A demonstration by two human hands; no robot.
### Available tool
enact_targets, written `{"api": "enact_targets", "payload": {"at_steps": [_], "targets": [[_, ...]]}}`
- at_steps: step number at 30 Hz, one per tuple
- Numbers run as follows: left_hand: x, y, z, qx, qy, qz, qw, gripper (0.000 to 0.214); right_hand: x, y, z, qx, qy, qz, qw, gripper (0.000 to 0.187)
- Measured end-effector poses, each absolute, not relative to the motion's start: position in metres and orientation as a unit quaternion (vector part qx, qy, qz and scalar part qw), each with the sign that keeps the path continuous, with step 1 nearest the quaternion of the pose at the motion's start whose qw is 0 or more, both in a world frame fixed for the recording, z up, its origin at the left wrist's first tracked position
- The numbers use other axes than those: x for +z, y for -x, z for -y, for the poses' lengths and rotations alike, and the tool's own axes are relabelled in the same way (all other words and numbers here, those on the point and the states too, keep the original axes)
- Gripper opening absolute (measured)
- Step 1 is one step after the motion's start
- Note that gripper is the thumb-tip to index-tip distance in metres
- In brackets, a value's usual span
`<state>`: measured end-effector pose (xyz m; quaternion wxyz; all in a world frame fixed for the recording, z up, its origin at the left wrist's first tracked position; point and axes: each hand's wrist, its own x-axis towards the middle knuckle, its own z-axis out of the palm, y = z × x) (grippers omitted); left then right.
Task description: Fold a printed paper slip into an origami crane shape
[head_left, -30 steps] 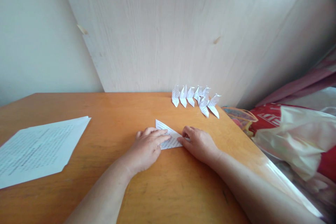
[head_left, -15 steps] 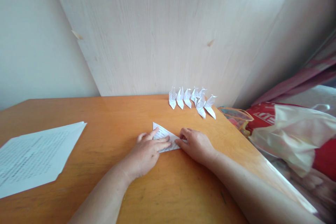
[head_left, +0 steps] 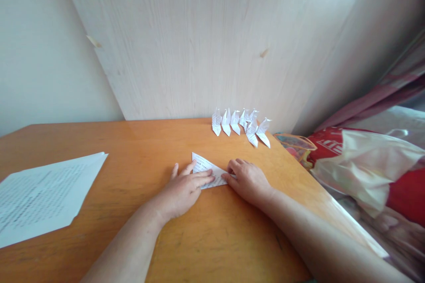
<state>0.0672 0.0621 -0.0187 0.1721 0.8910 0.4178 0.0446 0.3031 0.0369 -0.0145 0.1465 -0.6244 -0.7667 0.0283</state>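
A small printed paper folded into a triangle [head_left: 203, 166] lies on the orange wooden table [head_left: 139, 150]. My left hand [head_left: 184, 189] rests flat on its left part with the fingers stretched out and spread. My right hand [head_left: 247, 180] has its fingers curled, with the fingertips pressing the paper's right corner onto the table. Part of the triangle is hidden under both hands.
Several folded paper cranes [head_left: 241, 123] stand in a row at the table's back edge by the pale wood panel [head_left: 206, 40]. A stack of printed sheets [head_left: 43, 194] lies at the left. Plastic bags [head_left: 361, 163] sit off the right edge.
My left hand's fingers have spread a little wider on the paper. The view has shifted slightly. The right hand stays at the right corner.
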Motion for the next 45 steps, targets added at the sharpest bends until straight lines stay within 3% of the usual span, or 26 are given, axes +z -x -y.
{"api": "enact_targets", "payload": {"at_steps": [5, 9, 13, 19, 29, 45], "targets": [[-0.017, -0.068, -0.061, 0.041, -0.887, -0.423, 0.181, 0.061, -0.013, -0.315, -0.038, 0.050, 0.627, 0.756, 0.183, 0.024], [-0.016, -0.071, -0.060, 0.056, -0.887, -0.419, 0.186, 0.056, 0.001, -0.310, -0.028, -0.011, 0.604, 0.765, 0.222, 0.028], [-0.017, -0.073, -0.060, 0.078, -0.882, -0.424, 0.188, 0.046, 0.009, -0.288, -0.007, -0.033, 0.510, 0.843, 0.167, 0.025], [-0.018, -0.072, -0.061, 0.063, -0.878, -0.430, 0.200, 0.051, 0.000, -0.267, 0.004, -0.068, 0.462, 0.880, 0.085, 0.028], [-0.016, -0.074, -0.061, 0.057, -0.874, -0.435, 0.208, 0.055, -0.002, -0.254, 0.007, -0.057, 0.483, 0.873, 0.044, 0.036], [-0.022, -0.070, -0.064, 0.060, -0.880, -0.428, 0.198, 0.057, 0.001, -0.295, 0.023, -0.081, 0.579, 0.811, 0.017, 0.033]]}}
